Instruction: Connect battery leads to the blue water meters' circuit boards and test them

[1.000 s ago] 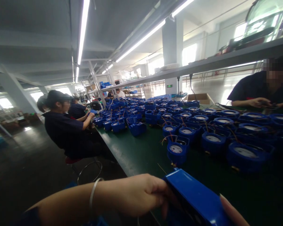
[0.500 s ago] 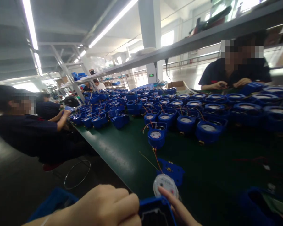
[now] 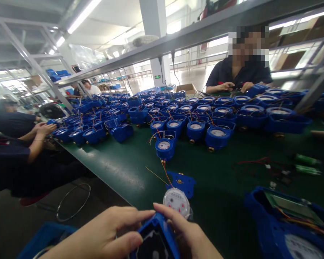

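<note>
At the bottom of the head view is a blue plastic meter housing [image 3: 162,230] with a dark cavity. My left hand [image 3: 113,230] grips its left side, thumb on the near rim and forefinger along the top. My right hand [image 3: 187,230] holds the opposite side, its forefinger reaching the far corner. Just beyond lies a round white meter dial [image 3: 176,202] with thin wires, beside a flat blue plate [image 3: 185,183] with a brass-coloured centre. An assembled blue water meter [image 3: 164,145] stands farther up the green table.
Rows of blue water meters [image 3: 196,126] cover the far table. At right are a housing with a circuit board [image 3: 294,208] and green batteries [image 3: 307,163]. Co-workers sit across [image 3: 239,72] and at left [image 3: 8,154]. A metal shelf [image 3: 189,32] runs overhead.
The view has swung right, bringing the right-hand housing and batteries into sight. My left hand has opened out from a fist-like hold to fingers along the housing, which is now turned.
</note>
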Demonstrator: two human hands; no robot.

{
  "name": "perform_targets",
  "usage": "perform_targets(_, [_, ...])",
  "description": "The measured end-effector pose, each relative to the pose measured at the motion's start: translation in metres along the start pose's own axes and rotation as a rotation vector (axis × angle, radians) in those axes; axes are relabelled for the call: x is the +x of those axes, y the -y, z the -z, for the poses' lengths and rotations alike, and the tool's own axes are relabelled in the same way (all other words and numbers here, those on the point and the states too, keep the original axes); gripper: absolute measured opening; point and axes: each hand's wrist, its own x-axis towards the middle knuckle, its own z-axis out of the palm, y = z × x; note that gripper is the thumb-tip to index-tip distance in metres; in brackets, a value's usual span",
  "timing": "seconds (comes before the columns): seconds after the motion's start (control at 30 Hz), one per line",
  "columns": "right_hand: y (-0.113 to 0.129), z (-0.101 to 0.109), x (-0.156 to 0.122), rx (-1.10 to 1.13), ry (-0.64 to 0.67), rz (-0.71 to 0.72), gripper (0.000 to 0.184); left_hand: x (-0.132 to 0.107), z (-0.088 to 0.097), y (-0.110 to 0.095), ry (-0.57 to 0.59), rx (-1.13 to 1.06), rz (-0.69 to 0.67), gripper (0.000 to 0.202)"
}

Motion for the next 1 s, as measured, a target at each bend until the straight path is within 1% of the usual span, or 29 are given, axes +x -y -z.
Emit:
perform_targets(0.03, [0.002,0.003,0.004,-0.03,-0.024,0.006,0.081,0.0,0.001,0.006,-0.016,0.004,0.006,0.045])
perform_targets(0.07, [0.003,0.007,0.009,-0.071,-0.081,0.002,0.074,0.0,0.003,0.013,-0.034,0.009,0.022,0.045])
perform_targets(0.1, [0.005,0.011,0.014,-0.133,-0.166,-0.015,0.065,-0.001,0.005,0.019,-0.054,0.006,0.039,0.046])
perform_targets(0.17, [0.008,0.022,0.027,-0.326,-0.359,-0.079,0.046,-0.002,0.011,0.032,-0.099,-0.023,0.067,0.048])
perform_targets(0.2, [0.01,0.027,0.036,-0.439,-0.428,-0.121,0.038,-0.003,0.015,0.037,-0.12,-0.047,0.072,0.05])
perform_targets(0.23, [0.011,0.032,0.045,-0.546,-0.456,-0.158,0.032,-0.004,0.018,0.04,-0.143,-0.074,0.072,0.051])
perform_targets(0.3, [0.013,0.038,0.065,-0.693,-0.422,-0.213,0.026,-0.005,0.025,0.046,-0.205,-0.129,0.069,0.051])
perform_targets(0.4, [0.012,0.039,0.094,-0.745,-0.331,-0.25,0.031,-0.006,0.034,0.052,-0.324,-0.198,0.091,0.05])
perform_targets(0.47, [0.008,0.037,0.11,-0.743,-0.284,-0.243,0.031,-0.007,0.038,0.056,-0.365,-0.238,0.105,0.049])
perform_targets(0.53, [0.003,0.035,0.12,-0.742,-0.278,-0.22,0.025,-0.007,0.042,0.06,-0.376,-0.269,0.103,0.049])
perform_targets(0.67, [-0.002,0.033,0.121,-0.694,-0.367,-0.134,0.016,-0.002,0.049,0.065,-0.39,-0.314,0.077,0.048])
perform_targets(0.73, [-0.002,0.033,0.117,-0.601,-0.36,-0.111,0.01,0.003,0.052,0.065,-0.405,-0.337,0.061,0.047])
perform_targets(0.77, [-0.001,0.032,0.114,-0.53,-0.348,-0.107,0.011,0.006,0.054,0.065,-0.416,-0.357,0.052,0.047])
perform_targets(0.87, [0.003,0.032,0.108,-0.297,-0.348,-0.085,0.019,0.015,0.06,0.066,-0.455,-0.418,0.026,0.043])
perform_targets(1.0, [0.005,0.03,0.102,-0.131,-0.387,-0.044,0.009,0.025,0.068,0.066,-0.536,-0.492,-0.005,0.039])
